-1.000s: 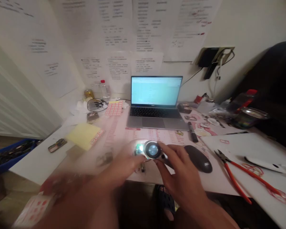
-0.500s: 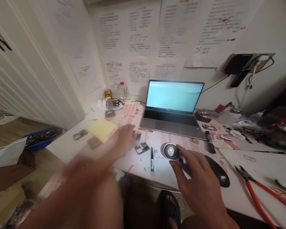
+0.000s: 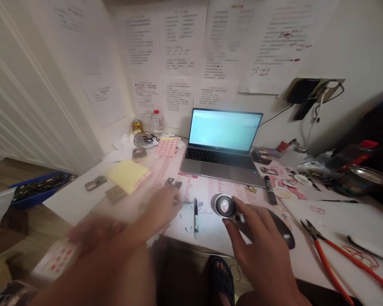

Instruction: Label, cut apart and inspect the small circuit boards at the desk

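Observation:
My right hand (image 3: 255, 242) is shut on a round lit magnifier loupe (image 3: 225, 206), which it holds low over the desk mat. My left hand (image 3: 159, 206) is motion-blurred, with its fingertips next to small dark electronic parts (image 3: 173, 182) on the printed mat. I cannot tell whether it holds anything. A black pen (image 3: 195, 215) lies between my hands. Just beyond my right hand is a black computer mouse (image 3: 286, 234), partly hidden by it.
A laptop (image 3: 223, 140) stands open behind the mat, with a black marker (image 3: 270, 190) to its right. Yellow sticky notes (image 3: 127, 176) and loose circuit boards (image 3: 95, 183) lie left. Orange-handled pliers (image 3: 333, 263) rest on a white board (image 3: 344, 216).
My hands have separated: the left has moved off the loupe to the left, and the right has carried it lower right. The green-lit part under the loupe no longer shows. The view has turned.

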Motion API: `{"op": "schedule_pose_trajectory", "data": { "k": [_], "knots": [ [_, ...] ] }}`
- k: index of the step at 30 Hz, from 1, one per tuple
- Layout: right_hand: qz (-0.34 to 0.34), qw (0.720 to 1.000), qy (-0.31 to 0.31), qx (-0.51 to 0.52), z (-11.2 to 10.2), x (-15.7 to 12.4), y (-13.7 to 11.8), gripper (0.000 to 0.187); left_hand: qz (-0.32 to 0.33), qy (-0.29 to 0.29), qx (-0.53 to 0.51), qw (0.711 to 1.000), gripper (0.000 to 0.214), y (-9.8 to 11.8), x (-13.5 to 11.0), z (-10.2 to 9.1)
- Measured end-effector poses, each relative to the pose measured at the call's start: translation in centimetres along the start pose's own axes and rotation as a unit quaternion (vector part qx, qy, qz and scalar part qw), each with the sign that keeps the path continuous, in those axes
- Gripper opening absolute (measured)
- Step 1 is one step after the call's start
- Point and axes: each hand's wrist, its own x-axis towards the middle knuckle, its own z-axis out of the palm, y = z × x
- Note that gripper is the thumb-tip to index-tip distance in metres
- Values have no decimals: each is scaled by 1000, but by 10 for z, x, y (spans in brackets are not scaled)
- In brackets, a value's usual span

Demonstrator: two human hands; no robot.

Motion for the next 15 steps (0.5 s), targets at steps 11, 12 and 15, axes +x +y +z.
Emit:
{"op": "schedule_pose_trajectory", "data": {
  "k": [11, 12, 15],
  "knots": [
    [37, 997, 10, 69, 0, 6, -1, 36, 320, 201, -74, 923, 26, -2, -8, 0],
    [38, 997, 11, 72, -1, 6, -1, 36, 322, 207, -72, 921, 26, -1, -8, -1],
    [40, 996, 7, 74, -1, 6, 0, 36, 333, 226, -64, 913, 26, 3, -8, -3]
  ]
}}
